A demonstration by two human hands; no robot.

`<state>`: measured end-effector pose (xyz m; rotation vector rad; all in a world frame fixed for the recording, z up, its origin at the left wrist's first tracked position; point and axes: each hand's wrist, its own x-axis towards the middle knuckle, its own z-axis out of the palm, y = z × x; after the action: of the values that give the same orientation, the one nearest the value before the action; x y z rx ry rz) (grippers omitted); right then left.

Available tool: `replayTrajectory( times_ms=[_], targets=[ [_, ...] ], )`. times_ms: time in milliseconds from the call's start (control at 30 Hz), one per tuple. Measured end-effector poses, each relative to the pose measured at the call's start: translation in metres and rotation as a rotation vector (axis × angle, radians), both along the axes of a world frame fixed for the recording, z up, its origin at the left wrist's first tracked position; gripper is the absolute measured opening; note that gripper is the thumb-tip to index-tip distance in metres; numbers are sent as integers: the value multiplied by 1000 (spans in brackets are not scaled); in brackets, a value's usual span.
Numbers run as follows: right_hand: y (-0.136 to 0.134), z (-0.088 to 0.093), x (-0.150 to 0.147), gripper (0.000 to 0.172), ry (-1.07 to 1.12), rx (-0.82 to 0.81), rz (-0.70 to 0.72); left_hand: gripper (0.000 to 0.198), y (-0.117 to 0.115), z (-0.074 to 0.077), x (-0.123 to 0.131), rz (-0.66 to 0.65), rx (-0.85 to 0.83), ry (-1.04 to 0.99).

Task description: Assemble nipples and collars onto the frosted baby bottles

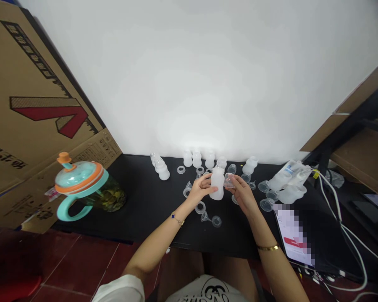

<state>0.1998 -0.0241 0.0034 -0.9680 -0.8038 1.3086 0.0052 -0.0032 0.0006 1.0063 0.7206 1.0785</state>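
My left hand is wrapped round a small white translucent bottle, held upright above the black table. My right hand pinches a clear plastic part against the bottle's right side near its neck. Loose clear rings and nipples lie on the table just below my hands. More white bottles stand in a row at the back by the wall.
A teal and orange lidded jug stands at the left on the table, next to a large cardboard box. A phone, white cables and a packet of bottles lie at the right.
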Motion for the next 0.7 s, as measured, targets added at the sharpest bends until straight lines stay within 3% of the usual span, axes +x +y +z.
replayTrajectory(
  times_ms=[700],
  targets=[
    [2,-1,2,38,47,9,-52,78,1,-5,1,-40,9,35]
  ],
)
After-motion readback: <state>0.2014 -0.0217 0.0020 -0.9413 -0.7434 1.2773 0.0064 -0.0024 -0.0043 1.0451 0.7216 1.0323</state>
